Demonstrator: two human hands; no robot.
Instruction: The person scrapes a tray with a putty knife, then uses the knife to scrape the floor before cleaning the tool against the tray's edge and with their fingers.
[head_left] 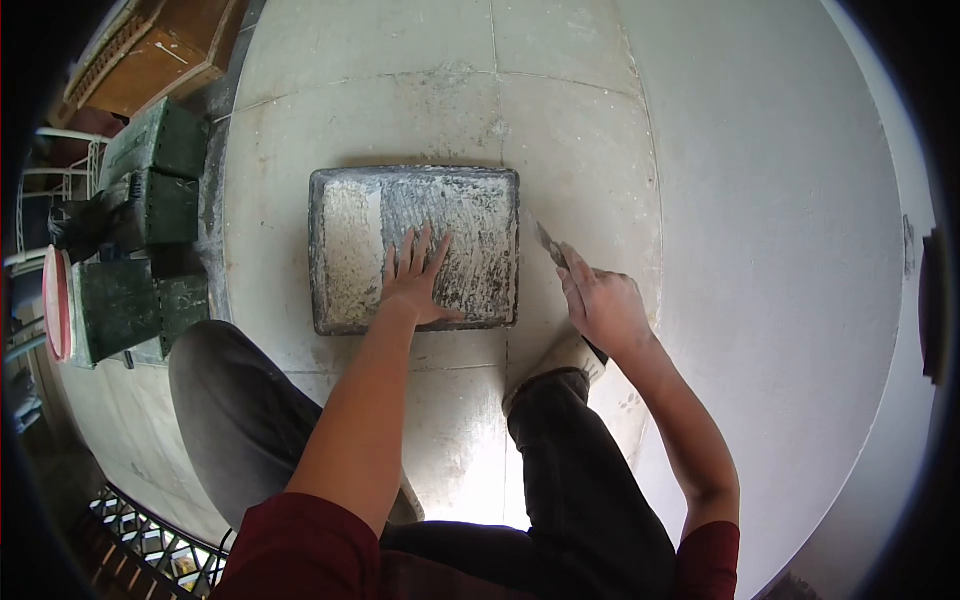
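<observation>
The left hand [415, 280] lies flat, fingers spread, on the plaster-smeared tray [350, 250] that sits on the floor [750, 200]. Just right of the tray, the right hand [603, 305] is closed around a scraper [549, 244], blade pointing away from the person.

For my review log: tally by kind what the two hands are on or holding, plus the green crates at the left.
Grey metal tray, left hand flat on it: 1
Scraper, held in the right hand: 1
Green crates stacked at the left: 3 that I can make out
Total: 5
</observation>
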